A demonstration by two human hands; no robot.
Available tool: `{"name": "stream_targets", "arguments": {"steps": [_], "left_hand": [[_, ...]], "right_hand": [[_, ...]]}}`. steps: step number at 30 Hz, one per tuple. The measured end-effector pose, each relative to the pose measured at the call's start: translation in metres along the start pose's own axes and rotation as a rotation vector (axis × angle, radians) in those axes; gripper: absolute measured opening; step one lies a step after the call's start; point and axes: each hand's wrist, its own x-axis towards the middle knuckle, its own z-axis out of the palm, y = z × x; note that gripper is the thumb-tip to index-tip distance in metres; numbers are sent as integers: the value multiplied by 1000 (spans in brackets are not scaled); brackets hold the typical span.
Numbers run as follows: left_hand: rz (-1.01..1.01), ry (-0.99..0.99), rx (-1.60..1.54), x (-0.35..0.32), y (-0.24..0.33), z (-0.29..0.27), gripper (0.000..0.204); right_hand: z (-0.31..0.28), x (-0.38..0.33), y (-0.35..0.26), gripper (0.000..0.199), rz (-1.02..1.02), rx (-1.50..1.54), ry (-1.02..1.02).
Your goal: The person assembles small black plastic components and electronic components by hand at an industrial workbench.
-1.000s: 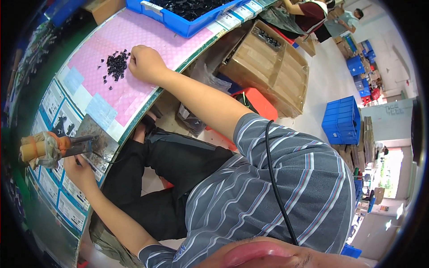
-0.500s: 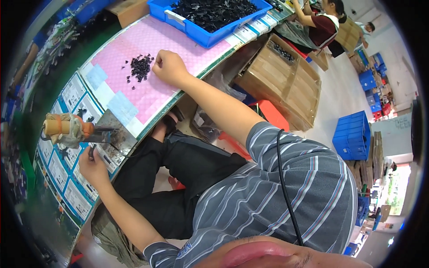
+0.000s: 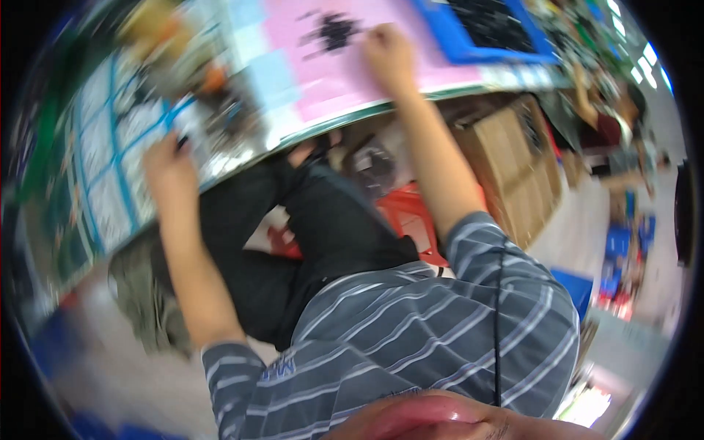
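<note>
My left hand (image 3: 170, 169) is closed, its fingertips around a small black part (image 3: 182, 141), at the near edge of the bench. Just beyond it stands a bench tool with a cloth-wrapped, yellowish handle (image 3: 158, 33), smeared by motion, over a metal base plate (image 3: 238, 136). On the pink sheet (image 3: 308, 73), a pile of small black parts (image 3: 337, 31) lies beside my right hand (image 3: 390, 59). That hand's fingers are curled in, and anything they pinch is hidden.
A blue tray (image 3: 455, 44) of black parts stands right of my right hand. Printed sheets with blue borders (image 3: 110, 198) cover the bench's left side. Below the bench edge are a cardboard box (image 3: 506, 169) and a red stool (image 3: 411, 213). Another person (image 3: 609, 125) sits farther right.
The whole view has turned and blurred, so the bench sits higher in it. My right hand stays by the pile, with a slightly wider gap. My left hand still holds the black part.
</note>
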Motion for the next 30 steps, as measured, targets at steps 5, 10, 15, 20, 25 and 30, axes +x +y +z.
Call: {"name": "stream_targets", "arguments": {"steps": [5, 10, 15, 20, 25, 30], "left_hand": [[-104, 83, -58, 2, 18, -3, 23], [-422, 142, -419, -9, 18, -14, 26], [-576, 196, -1082, -21, 28, -11, 27], [-625, 39, -1661, -37, 40, -18, 22], [-545, -82, -1726, -35, 43, -21, 22], [-540, -58, -1756, -32, 61, -31, 27]], "right_hand": [[-11, 4, 3, 21, -115, -11, 42], [-7, 5, 10, 26, 4, 119, -13], [-15, -13, 7, 23, 80, 300, 30], [-31, -38, -8, 21, 93, 426, 29], [-35, -51, -24, 18, 144, 537, -55], [-35, -81, -56, 16, 243, 748, -285]]}}
